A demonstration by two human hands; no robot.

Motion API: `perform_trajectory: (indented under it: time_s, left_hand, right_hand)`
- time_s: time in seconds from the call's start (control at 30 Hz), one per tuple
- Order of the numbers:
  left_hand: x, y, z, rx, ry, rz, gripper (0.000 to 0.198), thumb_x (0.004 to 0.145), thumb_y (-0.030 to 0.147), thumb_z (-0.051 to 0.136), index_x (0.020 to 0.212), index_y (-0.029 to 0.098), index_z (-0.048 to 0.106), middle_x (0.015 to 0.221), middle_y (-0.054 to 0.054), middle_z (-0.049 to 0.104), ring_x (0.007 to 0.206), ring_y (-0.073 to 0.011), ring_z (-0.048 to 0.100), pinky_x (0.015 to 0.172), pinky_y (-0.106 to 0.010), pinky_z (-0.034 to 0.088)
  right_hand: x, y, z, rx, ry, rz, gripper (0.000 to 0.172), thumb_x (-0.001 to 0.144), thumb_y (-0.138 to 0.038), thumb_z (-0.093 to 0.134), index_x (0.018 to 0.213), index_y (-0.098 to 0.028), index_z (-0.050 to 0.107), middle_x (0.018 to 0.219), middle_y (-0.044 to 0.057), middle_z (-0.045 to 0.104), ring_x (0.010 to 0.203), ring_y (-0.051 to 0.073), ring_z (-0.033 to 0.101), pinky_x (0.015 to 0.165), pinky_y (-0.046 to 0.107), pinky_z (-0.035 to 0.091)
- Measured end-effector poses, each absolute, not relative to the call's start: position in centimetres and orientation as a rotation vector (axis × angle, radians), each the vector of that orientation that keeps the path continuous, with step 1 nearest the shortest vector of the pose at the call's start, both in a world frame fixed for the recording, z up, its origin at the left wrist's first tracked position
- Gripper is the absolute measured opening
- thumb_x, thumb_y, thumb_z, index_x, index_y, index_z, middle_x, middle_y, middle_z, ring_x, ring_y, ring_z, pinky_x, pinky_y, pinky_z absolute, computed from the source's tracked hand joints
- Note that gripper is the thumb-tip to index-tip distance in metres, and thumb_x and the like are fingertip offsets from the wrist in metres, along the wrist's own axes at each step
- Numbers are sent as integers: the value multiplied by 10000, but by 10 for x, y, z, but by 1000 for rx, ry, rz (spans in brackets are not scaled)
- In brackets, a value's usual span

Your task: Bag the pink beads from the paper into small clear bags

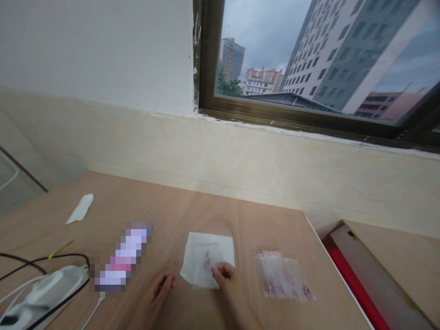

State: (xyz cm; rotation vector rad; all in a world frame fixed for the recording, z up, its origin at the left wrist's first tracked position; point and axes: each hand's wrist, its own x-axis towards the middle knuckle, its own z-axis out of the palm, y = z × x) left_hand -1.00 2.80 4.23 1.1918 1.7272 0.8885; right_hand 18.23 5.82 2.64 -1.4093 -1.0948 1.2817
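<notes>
- Wooden bench (165, 211): bag (207, 255) on paper (191, 269).
- Right hand (223, 271) by bag, left hand (162, 286) left of paper; cannot tell whether either grip clamps.
- Best steady paper flat, left-handed.

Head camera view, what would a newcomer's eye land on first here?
Probably the window at upper right, with a tall building slanting across it. Next, perhaps, the bright pixelated patch on the left part of the wooden table. Then the white sheet lower down near the middle, with the right hand at its lower right.
</notes>
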Motion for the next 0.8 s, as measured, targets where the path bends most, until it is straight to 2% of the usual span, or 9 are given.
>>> perform_trajectory:
  time_s: [0.13,0.27,0.37,0.43,0.5,0.63,0.7,0.73,0.8]
  left_hand:
    - [-21,19,40,1159,1763,801,224,646,415,459,708,242,588,763,-1,667,842,-230,586,793,-321,449]
    - [-20,13,49,1216,1814,772,177,656,345,459,708,260,605,828,-2,668,902,-241,565,816,-337,434]
    - [-21,11,53,1267,1813,748,161,656,324,469,703,271,614,826,-5,667,911,-246,559,818,-343,429]
    - [-22,10,52,1272,1827,747,166,666,309,464,719,269,617,830,-6,664,903,-243,565,837,-349,417]
    - [-24,10,48,1285,1829,760,164,666,297,473,733,263,619,842,-9,662,907,-244,566,856,-351,406]
    - [-24,11,36,1295,1802,783,171,671,310,475,749,248,613,823,-8,665,891,-238,575,833,-325,431]
    - [-23,11,31,1295,1805,796,188,677,335,466,750,238,609,821,-8,664,894,-235,573,839,-319,428]
    - [-22,11,30,1296,1814,805,195,674,347,468,748,233,608,829,-9,663,905,-238,568,851,-321,419]
    - [-21,11,29,1283,1834,810,208,663,363,478,752,226,607,839,-11,662,916,-246,562,858,-328,410]
  right_hand:
    - [181,124,32,-1495,-1164,1027,257,620,-398,523,531,-157,520,503,-15,485,510,120,455,508,234,347]
    - [174,179,29,-1688,-1167,812,178,590,-316,532,494,-171,496,483,5,489,504,145,461,493,248,332]
    - [176,189,33,-1726,-1149,716,122,571,-284,552,574,-163,536,577,61,543,612,189,496,555,275,342]
    - [189,180,40,-1765,-1199,563,174,592,-278,533,689,-138,569,719,119,571,738,227,499,643,305,344]
    - [213,159,50,-1859,-1335,263,275,645,-278,468,831,-103,570,849,161,562,831,257,476,723,340,324]
    - [286,97,60,-2185,-1326,-143,394,672,-271,417,987,-60,525,971,199,526,920,305,441,772,393,298]
    - [320,67,56,-2400,-1220,-163,466,667,-311,424,1024,-23,508,1017,242,503,914,345,447,740,420,311]
    - [334,54,51,-2484,-1170,-93,482,664,-342,425,1019,-29,518,1025,248,504,891,358,463,709,428,325]
    - [352,34,40,-2474,-1229,173,455,662,-371,423,938,-38,565,919,221,569,810,329,520,672,390,359]
